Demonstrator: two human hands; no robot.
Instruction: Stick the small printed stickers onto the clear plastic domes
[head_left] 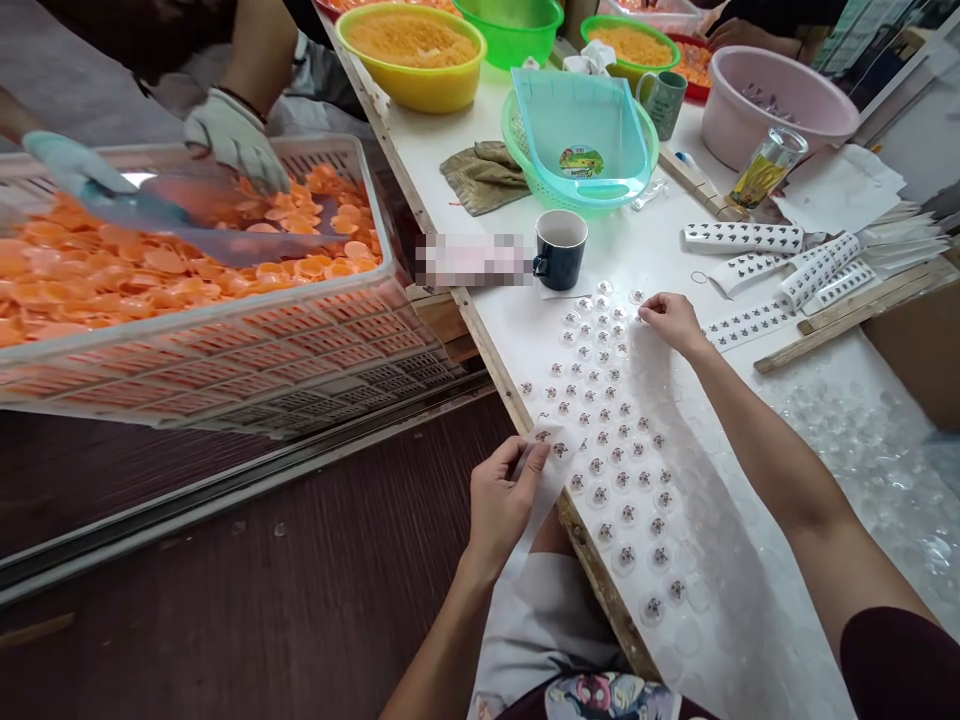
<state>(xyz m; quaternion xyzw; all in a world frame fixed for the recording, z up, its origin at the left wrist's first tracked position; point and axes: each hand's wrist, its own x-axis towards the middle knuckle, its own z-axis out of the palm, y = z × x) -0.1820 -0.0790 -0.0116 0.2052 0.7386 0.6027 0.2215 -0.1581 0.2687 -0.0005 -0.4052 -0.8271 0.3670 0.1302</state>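
Observation:
My left hand (pixel 501 500) pinches a white strip of printed stickers (pixel 561 462) between thumb and fingers, over the table's near edge. The strip's tail hangs down toward my lap. My right hand (pixel 675 322) is closed in a pinch at the far end of the rows, its fingertips close to a clear disc (pixel 636 297). Whatever lies between those fingertips is too small to make out. Between my hands, several clear round discs (pixel 602 438) lie on the white tabletop, each with a small dark printed figure. Plain clear discs lie beside them, under my right forearm.
A dark mug (pixel 561 252) stands beyond the discs, near a turquoise scoop-shaped tray (pixel 581 130). Rolled sticker sheets (pixel 742 238) lie right, by a wooden strip (pixel 847 318) and loose clear pieces (pixel 862 440). At left, a co-worker's gloved hands (pixel 236 135) work over a crate (pixel 225 330) of orange discs.

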